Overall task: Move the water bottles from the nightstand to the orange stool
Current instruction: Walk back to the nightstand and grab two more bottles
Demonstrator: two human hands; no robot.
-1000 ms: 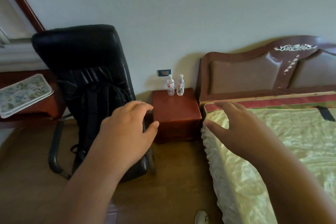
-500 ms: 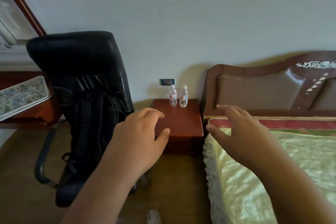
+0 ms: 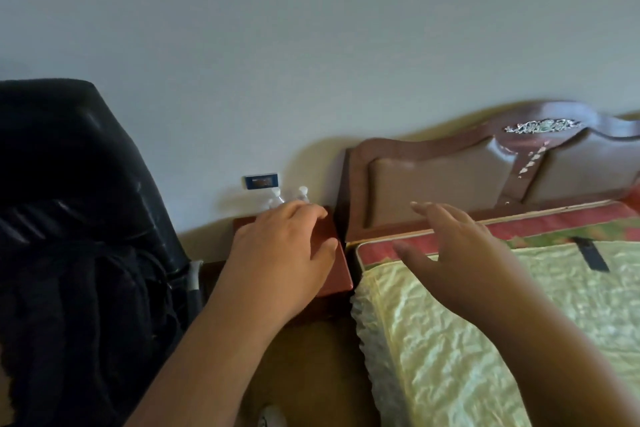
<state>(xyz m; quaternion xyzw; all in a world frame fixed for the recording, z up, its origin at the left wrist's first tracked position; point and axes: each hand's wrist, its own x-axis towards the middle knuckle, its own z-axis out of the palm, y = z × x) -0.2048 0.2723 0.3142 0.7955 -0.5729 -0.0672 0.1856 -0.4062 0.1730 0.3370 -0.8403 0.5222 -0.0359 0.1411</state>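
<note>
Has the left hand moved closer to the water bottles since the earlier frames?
Yes. The left hand has advanced over the nightstand toward the wall; its fingers now overlap the water bottles.

Left hand: your left hand (image 3: 280,250) reaches over the nightstand (image 3: 330,246), fingers loosely extended, hiding most of the two water bottles (image 3: 289,198).
Right hand: your right hand (image 3: 460,253) hovers open above the bed (image 3: 485,322).
Left side: black chair (image 3: 76,218).
</note>
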